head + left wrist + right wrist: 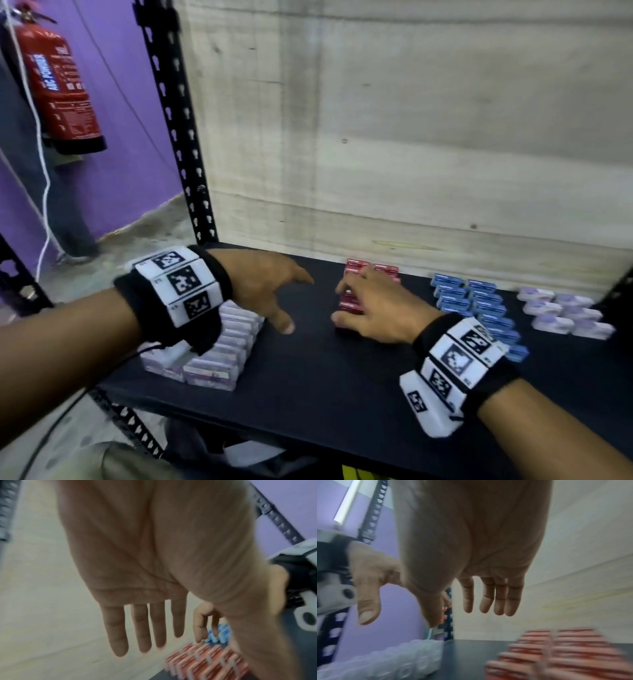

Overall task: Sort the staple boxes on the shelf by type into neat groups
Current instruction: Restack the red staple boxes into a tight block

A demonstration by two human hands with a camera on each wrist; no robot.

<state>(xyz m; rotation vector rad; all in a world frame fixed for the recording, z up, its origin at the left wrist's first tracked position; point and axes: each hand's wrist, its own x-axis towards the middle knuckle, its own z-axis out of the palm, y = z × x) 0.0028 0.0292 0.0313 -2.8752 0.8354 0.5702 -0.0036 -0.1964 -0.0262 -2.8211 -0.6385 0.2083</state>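
Observation:
Staple boxes lie in groups on the black shelf (308, 377). The red boxes (356, 270) sit mid-back in rows, blurred in the right wrist view (556, 653) and the left wrist view (205, 661). My right hand (356, 305) hovers just over their front end; its fingers (488, 599) hang straight and loose and hold nothing. My left hand (287, 301) is spread open above bare shelf left of the red boxes, its fingers (142, 628) straight and empty. Blue boxes (472, 301) form rows to the right, pale lilac boxes (561, 311) further right, and white-purple boxes (219, 346) front left.
A pale wooden back panel (411, 137) closes the shelf behind the boxes. A black perforated upright (178, 137) stands at the left rear corner. A red fire extinguisher (58, 85) hangs on the purple wall beyond. Bare shelf lies between the white-purple and red groups.

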